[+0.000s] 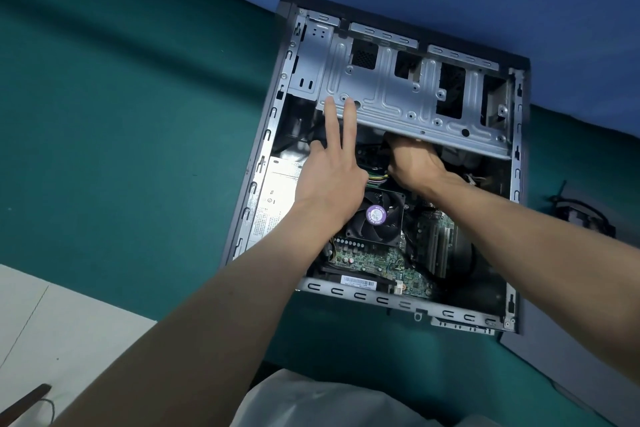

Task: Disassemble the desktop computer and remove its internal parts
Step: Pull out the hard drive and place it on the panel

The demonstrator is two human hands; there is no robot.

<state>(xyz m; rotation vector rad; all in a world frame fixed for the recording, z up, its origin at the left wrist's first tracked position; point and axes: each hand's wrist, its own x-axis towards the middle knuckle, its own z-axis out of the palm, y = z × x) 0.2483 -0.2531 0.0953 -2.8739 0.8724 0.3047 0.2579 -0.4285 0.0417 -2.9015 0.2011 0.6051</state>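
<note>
An open desktop case (263,156) lies on its side on a green surface. A grey metal drive cage (398,94) is tilted up at the far end. My left hand (332,170) holds its near left edge: two straight fingers lie on top, the thumb is underneath. My right hand (412,163) reaches under the cage, its fingers curled and hidden in the wiring there; what they hold is not visible. Below the hands sit the CPU fan (377,218), the green motherboard (374,260) and the silver power supply (277,198).
A blue wall rises behind the case. A dark bundle of cables and a part (581,215) lies on the green surface at the right. A grey panel (568,357) lies at the near right. A white sheet (52,329) covers the near left corner.
</note>
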